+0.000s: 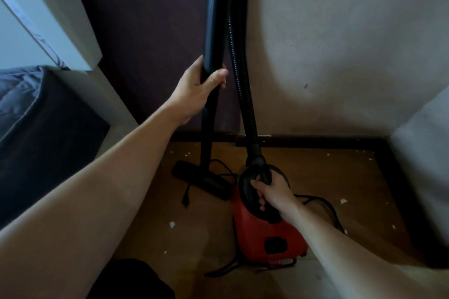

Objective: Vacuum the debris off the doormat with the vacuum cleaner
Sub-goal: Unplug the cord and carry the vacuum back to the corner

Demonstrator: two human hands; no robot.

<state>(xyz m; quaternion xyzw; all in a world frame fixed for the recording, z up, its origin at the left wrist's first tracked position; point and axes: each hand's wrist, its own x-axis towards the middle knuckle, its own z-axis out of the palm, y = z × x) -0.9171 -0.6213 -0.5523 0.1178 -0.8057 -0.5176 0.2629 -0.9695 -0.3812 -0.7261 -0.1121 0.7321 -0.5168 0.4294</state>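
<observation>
So my left grip is wrapped around the smooth black wand, which stands almost upright in front of a dark purple panel on the far side. My right grip is clenched round the glossy black carry handle on top of the vacuum cleaner, a chunky rounded red plastic body sitting right below that hand. A ribbed black hose climbs from the front of the body and out of the top of view, just right of the wand. The floor head, a flat black bar, sits on the far left part of the doormat, just left of the red body. The mat itself is flat and brown with a black border along its far and right edges, and it lies under both grips. Little white flakes of debris are scattered over it, left and right of the machine. The black cord loops to the right of the body, and the plug lies by the floor head. Pale rough walls close in far and right, and a bed with a blue-grey cover is on the left, so the free room is on the near side.
</observation>
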